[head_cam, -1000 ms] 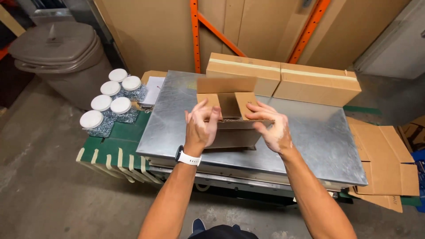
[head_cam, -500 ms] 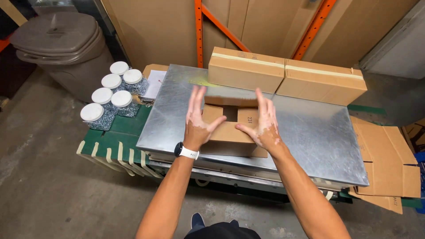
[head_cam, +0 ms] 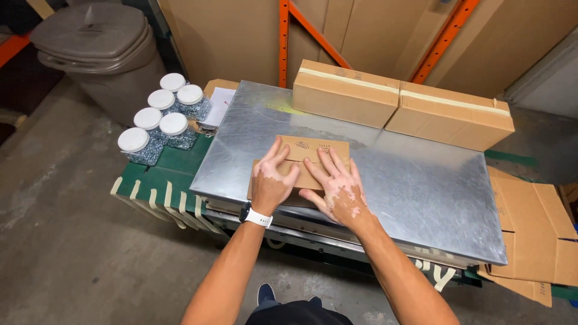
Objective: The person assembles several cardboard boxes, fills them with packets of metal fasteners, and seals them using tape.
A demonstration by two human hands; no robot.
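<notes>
head view: one camera, looking down over both forearms at a metal-topped bench
small box (head_cam: pixel 313 150): brown cardboard, lying near the front edge of the metal sheet, top flaps down and meeting along a seam that runs left to right
left hand (head_cam: pixel 271 180): palm flat on the left half of the small box, fingers spread and straight, pressing the flaps down, not clenched and not gripping; white watch on the wrist
right hand (head_cam: pixel 337 189): palm flat on the right half of the small box, fingers fanned out across the seam, thumb pointing towards the left hand; released, gripping nothing
metal sheet (head_cam: pixel 421 186): grey galvanised top, bare to the right of the hands
two long boxes (head_cam: pixel 403 102): taped cardboard cartons end to end along the far edge of the sheet, well apart from the hands
jars (head_cam: pixel 161 123): five clear jars with white lids, clustered on the green surface left of the sheet
bin (head_cam: pixel 102 54): grey lidded bin, far left on the floor
flat cardboard (head_cam: pixel 536 229): folded pieces beyond the right end of the bench
</notes>
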